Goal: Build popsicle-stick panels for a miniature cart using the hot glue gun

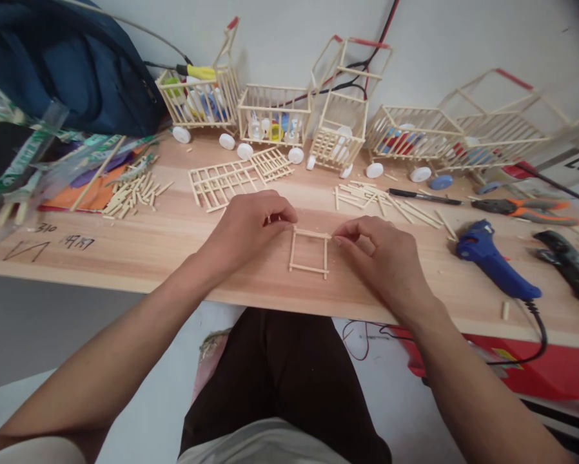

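A small square frame of thin wooden sticks (309,268) lies flat on the tabletop before me, its sticks overlapping at the corners. My left hand (253,222) is closed, thumb and forefinger at the frame's far left corner. At the far right corner, my right hand (383,254) pinches the end of the far stick. Beyond my left hand are a ladder-like stick panel (222,183) and a smaller slatted panel (272,165). A pile of loose sticks (362,194) lies beyond the frame on the right.
Several stick-built model shopping carts (274,116) line the wall. At right are a blue glue gun (497,258), orange-handled pliers (526,209) and a black pen (425,196). Short sticks (133,193) and a dark blue bag (77,64) are at left. The wooden table's (139,264) front edge is near my lap.
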### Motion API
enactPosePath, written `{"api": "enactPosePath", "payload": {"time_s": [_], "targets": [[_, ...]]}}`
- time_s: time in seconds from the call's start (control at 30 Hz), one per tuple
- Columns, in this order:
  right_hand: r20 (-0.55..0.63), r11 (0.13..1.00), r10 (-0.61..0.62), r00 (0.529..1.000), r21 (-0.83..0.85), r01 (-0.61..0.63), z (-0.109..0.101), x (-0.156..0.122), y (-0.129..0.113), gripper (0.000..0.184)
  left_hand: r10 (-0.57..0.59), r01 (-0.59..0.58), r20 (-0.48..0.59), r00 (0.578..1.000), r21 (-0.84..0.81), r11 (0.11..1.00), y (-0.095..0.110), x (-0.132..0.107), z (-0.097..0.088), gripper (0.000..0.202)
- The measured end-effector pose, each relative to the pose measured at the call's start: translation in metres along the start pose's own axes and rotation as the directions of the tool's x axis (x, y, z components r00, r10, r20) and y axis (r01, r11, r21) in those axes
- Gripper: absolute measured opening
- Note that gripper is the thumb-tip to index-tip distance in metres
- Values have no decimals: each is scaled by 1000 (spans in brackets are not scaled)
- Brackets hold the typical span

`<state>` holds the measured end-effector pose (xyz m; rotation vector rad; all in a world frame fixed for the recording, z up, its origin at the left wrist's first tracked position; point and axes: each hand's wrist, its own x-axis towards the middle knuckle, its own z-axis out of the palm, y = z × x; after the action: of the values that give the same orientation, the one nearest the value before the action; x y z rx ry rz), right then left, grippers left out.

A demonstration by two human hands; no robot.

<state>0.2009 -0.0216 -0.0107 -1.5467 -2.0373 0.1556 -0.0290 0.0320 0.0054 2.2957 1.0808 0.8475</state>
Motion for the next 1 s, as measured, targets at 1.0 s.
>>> {"api": "enactPosePath", "payload": {"time_s": [1.0], "targets": [[72,992,96,993,74,-101,7,-2,0,4,-66,65,73,995,14,998,-4,-3,2,15]]}}
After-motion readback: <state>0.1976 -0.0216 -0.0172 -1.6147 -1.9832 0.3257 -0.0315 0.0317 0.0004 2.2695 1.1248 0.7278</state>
